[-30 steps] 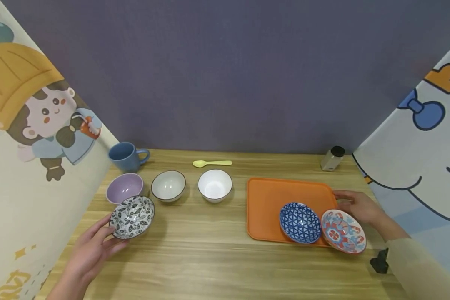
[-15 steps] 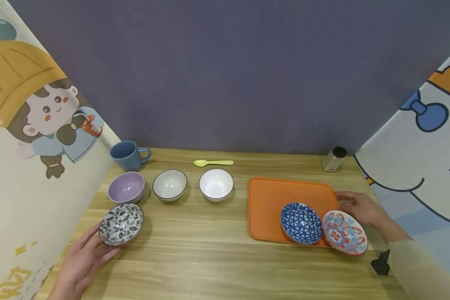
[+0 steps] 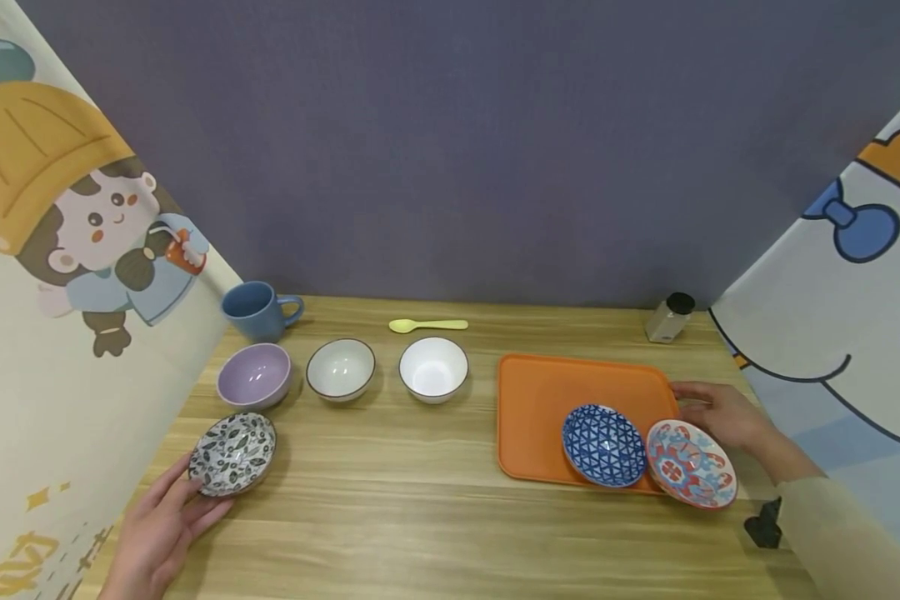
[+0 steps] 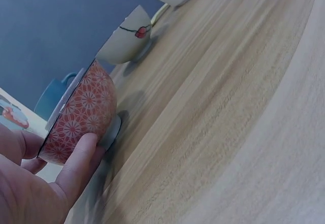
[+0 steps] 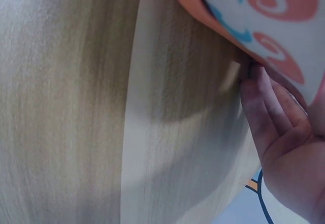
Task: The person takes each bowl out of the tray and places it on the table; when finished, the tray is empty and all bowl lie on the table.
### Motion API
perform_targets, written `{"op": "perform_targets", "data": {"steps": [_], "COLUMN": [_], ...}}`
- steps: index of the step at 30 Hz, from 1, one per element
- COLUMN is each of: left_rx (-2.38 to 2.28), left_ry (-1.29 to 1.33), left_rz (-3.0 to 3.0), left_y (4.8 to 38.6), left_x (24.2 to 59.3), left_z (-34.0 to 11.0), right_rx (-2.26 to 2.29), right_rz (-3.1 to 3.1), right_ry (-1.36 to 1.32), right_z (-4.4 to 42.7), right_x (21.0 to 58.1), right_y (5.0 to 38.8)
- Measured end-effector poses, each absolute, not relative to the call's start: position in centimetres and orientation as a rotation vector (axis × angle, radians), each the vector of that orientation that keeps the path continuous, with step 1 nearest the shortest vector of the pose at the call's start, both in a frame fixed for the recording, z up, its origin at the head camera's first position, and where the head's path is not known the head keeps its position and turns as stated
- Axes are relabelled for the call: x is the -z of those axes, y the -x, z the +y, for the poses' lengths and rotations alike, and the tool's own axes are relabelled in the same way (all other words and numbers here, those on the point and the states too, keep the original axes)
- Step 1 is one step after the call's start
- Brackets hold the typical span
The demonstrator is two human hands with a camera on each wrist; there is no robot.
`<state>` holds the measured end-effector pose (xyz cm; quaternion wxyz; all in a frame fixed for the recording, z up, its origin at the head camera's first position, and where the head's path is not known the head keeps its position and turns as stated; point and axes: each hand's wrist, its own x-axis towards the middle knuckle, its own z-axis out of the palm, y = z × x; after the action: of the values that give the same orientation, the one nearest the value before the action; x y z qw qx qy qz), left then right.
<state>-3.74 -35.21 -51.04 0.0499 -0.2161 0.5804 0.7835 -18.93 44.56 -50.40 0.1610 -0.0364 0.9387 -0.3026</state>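
My left hand (image 3: 167, 523) holds a bowl (image 3: 234, 454) by its left side, thumb at the rim and fingers against the outside. Its inside is white with black leaves; in the left wrist view the outside of this bowl (image 4: 84, 115) is red with white flowers. Its foot is at the table top. My right hand (image 3: 727, 417) is at the right edge of an orange tray (image 3: 536, 400), behind a red-and-blue patterned bowl (image 3: 692, 463). In the right wrist view the right hand's fingers (image 5: 259, 117) reach the tray's edge; the bowl hides their tips.
A blue-and-white bowl (image 3: 603, 446) stands at the tray's front. To the left are a purple bowl (image 3: 255, 375), a blue mug (image 3: 258, 310) and two whitish bowls (image 3: 341, 370). A yellow spoon (image 3: 429, 326) and a black-lidded jar (image 3: 670, 317) lie near the back wall.
My left hand has brought the black-leaf bowl left and down, away from the purple bowl, to the table in front of it. The right hand and the tray have stayed in place.
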Motion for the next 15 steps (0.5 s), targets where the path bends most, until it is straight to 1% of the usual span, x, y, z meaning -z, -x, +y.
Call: {"op": "perform_targets", "data": {"steps": [15], "left_rx": [-2.388], "left_ry": [0.591], "left_rz": [1.773], "left_y": [3.13], "left_x": [51.52], "left_z": [-35.91], "right_rx": [0.863], "right_rz": [2.669], "right_ry": [0.107], "right_z": [44.45], "right_x": [50.30], "right_y": [18.94]}}
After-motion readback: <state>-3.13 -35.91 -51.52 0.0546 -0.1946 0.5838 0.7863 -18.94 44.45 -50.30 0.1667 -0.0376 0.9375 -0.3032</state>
